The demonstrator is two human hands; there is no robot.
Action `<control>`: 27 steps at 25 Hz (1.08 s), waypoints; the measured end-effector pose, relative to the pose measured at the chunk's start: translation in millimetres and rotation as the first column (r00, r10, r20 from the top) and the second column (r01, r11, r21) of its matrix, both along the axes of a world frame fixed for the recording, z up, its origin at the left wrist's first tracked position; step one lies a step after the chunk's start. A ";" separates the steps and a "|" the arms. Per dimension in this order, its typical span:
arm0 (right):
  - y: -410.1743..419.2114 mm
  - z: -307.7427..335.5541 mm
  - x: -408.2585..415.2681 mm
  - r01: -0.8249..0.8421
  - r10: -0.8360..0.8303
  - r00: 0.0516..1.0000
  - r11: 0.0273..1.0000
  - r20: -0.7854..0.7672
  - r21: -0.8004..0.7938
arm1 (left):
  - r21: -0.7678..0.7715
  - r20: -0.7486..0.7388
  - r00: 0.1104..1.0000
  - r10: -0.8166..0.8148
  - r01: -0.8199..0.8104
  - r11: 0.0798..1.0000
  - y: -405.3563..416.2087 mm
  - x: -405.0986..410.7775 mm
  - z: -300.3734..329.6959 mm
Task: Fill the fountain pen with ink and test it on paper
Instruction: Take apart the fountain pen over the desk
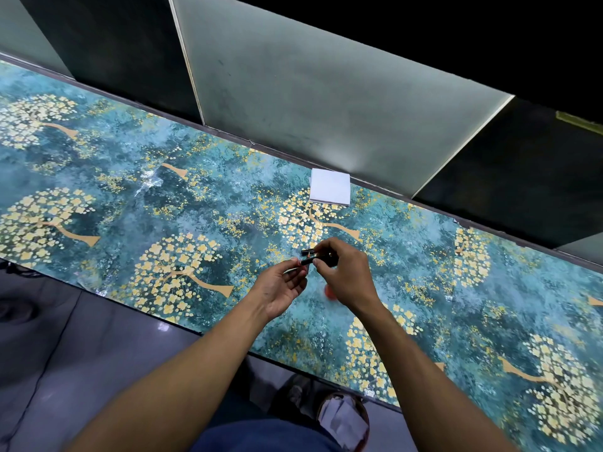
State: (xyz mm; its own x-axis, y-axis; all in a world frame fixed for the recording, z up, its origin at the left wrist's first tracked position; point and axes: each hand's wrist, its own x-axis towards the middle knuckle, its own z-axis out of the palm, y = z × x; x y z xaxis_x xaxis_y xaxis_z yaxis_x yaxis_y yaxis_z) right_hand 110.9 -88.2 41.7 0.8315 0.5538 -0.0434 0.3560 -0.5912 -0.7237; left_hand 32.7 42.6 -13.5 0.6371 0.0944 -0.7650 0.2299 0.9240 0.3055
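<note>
Head view shows both hands meeting above the worktop (98,197), a teal surface patterned with gold trees. The right hand (346,272) has its grip closed on dark pen parts (313,256); two slim black pieces show at its fingertips, one above the other, probably barrel and cap or nib section, though they are too small to tell apart. The left hand (280,287) lies palm up, its fingertips pinching the near end of the lower piece. A blurred red thing (329,291) shows under the right hand; it may be the ink, but I cannot tell. White paper (330,187) lies well apart, by the back edge. This looks like the pen being taken apart or reassembled around filling. Next calls for a steady, straight join of the pieces, nib kept upward.
</note>
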 end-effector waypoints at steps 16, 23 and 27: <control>-4.6 -12.4 -6.7 -0.005 -0.009 0.996 0.988 -0.088 -0.157 | 0.105 0.103 0.994 0.022 -0.033 0.994 12.4 -3.1 -2.7; 2.9 -21.5 -12.7 -0.101 0.079 0.994 0.925 -0.074 -0.366 | 0.343 0.038 0.994 0.099 -0.106 0.933 33.3 -1.9 -1.3; 18.5 -31.2 -15.5 -0.082 0.097 0.995 0.844 0.002 -0.531 | 0.366 0.012 0.986 0.167 -0.160 0.917 46.0 -8.9 -3.4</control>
